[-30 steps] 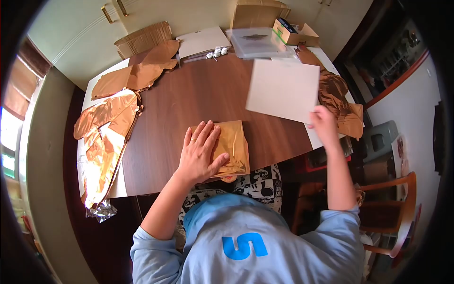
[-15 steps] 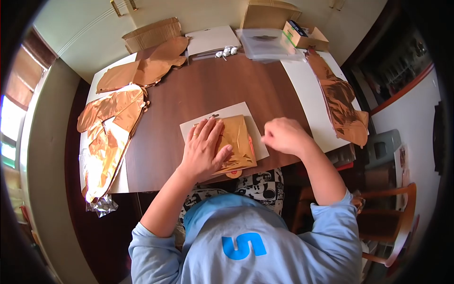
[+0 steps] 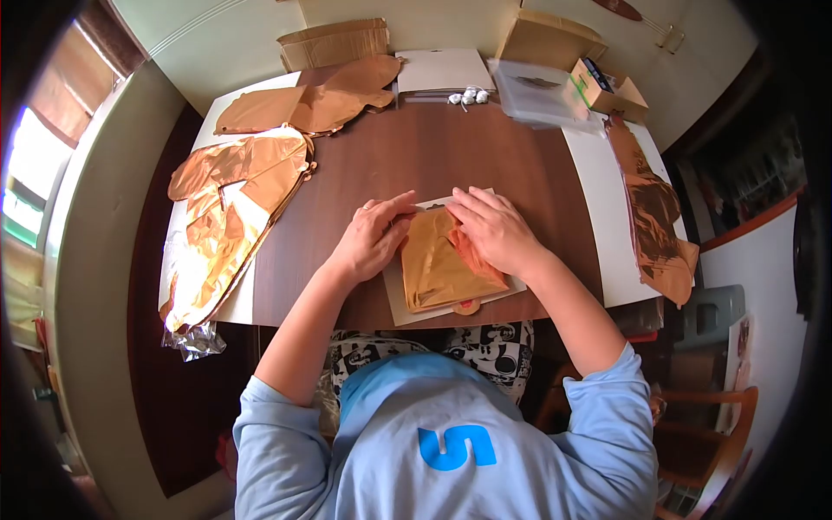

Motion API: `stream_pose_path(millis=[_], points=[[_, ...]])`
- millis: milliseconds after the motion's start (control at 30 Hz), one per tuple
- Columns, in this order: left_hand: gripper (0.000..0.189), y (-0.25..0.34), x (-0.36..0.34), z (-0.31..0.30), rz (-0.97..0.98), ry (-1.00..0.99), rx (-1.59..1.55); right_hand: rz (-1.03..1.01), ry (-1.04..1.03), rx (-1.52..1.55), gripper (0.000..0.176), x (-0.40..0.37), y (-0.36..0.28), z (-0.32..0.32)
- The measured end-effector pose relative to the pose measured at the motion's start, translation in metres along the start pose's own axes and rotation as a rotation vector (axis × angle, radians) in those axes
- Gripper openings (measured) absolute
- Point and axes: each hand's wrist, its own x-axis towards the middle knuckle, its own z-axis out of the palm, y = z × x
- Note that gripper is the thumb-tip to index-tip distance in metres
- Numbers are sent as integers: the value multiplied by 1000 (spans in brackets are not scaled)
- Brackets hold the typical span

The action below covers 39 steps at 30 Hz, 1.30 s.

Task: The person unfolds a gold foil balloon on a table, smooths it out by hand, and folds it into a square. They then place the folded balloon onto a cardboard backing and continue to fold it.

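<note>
A gold foil balloon (image 3: 438, 273), folded into a flat square, lies on a pale card (image 3: 399, 299) near the table's front edge. My left hand (image 3: 373, 238) is at the foil's upper left edge, its fingers stretched towards the middle and the thumb by the edge. Palm down, my right hand (image 3: 494, 230) rests with extended fingers on the upper right of the foil and card. Beside its palm shows a crumpled orange-red part of the foil (image 3: 475, 260). A small tab with a red mark (image 3: 466, 307) sticks out at the lower edge.
Flat copper-coloured foil balloons (image 3: 230, 204) are stacked at the left, with more foil (image 3: 308, 104) behind. Another foil stack (image 3: 650, 217) lies on a white board (image 3: 594, 199) at the right. White bundles (image 3: 469, 95), a clear plastic sheet (image 3: 533, 91) and a small box (image 3: 620, 100) stand at the back.
My left hand has moved from the top of the foil to its left edge. My right hand has come in from the right onto the foil. The camera view has shifted.
</note>
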Motion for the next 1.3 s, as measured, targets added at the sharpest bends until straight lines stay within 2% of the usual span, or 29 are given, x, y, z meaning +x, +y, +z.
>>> stream_pose_path(millis=[100,200,300,400,500,533,633,667,800,1033,1300], points=[[44,0,2,-1,-65,-4,-87,78,-64,25,40,3,-8,-11],[45,12,1,-5,-113,-49,-57,89,-9,32,38,-4,-8,-9],[47,17,-5,4,232,69,217,82,131,132,37,-13,-3,-9],[50,18,-9,13,251,-11,249,151,274,351,27,-23,1,-27],[49,16,-9,13,219,-41,216,514,122,499,15,-44,-11,-69],[50,16,-9,12,215,-44,218,548,126,513,14,-53,-13,-73],[51,20,-7,12,206,-52,227,918,-236,798,20,-65,-30,-99],[52,22,-7,13,205,-49,236,922,-282,818,27,-70,-32,-99],[60,19,-6,19,198,-41,275,972,-517,895,35,-76,-32,-93],[72,19,-10,23,202,-61,319,1083,-570,1142,32,-62,-24,-81],[91,19,-11,25,247,-43,378,1046,-496,1077,26,-49,-17,-73]])
